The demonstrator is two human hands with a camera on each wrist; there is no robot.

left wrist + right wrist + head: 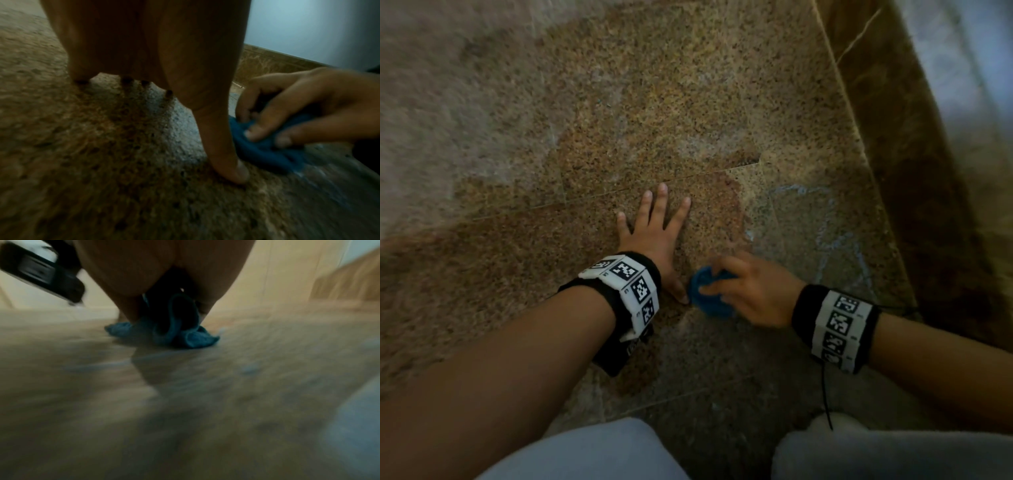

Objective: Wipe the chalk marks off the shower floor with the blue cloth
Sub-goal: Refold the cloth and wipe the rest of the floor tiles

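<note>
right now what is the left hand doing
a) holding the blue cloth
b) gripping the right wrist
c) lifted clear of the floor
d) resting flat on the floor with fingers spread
d: in the head view the left hand lies palm down on the speckled shower floor with its fingers spread, while the right hand is the one gripping the bunched blue cloth beside the left thumb.

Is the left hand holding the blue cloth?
No, the left hand lies flat with spread fingers on the floor, while the right hand grips the blue cloth.
</note>
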